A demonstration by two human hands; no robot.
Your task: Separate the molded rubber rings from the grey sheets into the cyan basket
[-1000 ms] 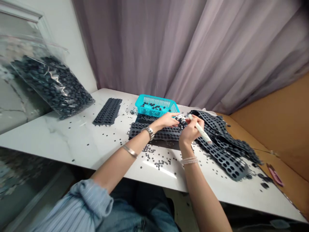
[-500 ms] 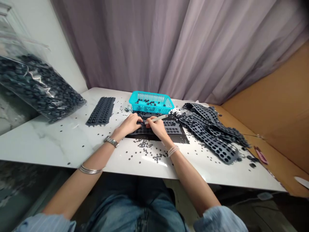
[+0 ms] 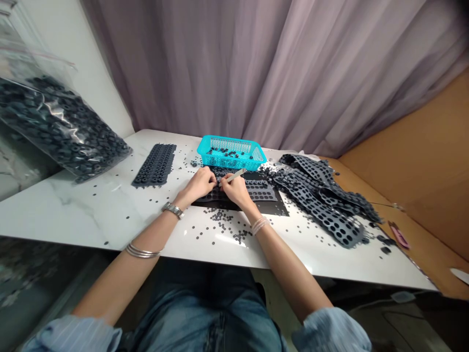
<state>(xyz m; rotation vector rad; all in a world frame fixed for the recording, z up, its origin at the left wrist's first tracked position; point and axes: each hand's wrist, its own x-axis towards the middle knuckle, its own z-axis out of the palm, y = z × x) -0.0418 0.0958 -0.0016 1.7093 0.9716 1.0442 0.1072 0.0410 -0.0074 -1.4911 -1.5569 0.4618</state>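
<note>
My right hand (image 3: 237,190) is closed around a thin pale pen-like stick (image 3: 236,174), tilted with its upper end to the right. The stick's lower tip is hidden by my fingers. Close beside it, my left hand (image 3: 200,185) has its fingers pinched together at the dark grey perforated rubber strip (image 3: 263,193); whatever is between them is too small to make out. That strip lies on a black mat (image 3: 281,208) under both hands. Small dark discs (image 3: 220,215) are scattered on the table just in front of the mat.
Behind the hands stands a turquoise basket (image 3: 234,162) with dark pieces inside. A studded dark sheet (image 3: 156,165) lies left, near a clear bag (image 3: 69,127) full of black parts. Perforated sheets (image 3: 322,205) are heaped right, with a pink cutter (image 3: 398,235) beyond on cardboard.
The stick in my right hand has tipped more upright, and its upper end has moved left. My left hand stays close to the strip. The whole view has shifted slightly.
</note>
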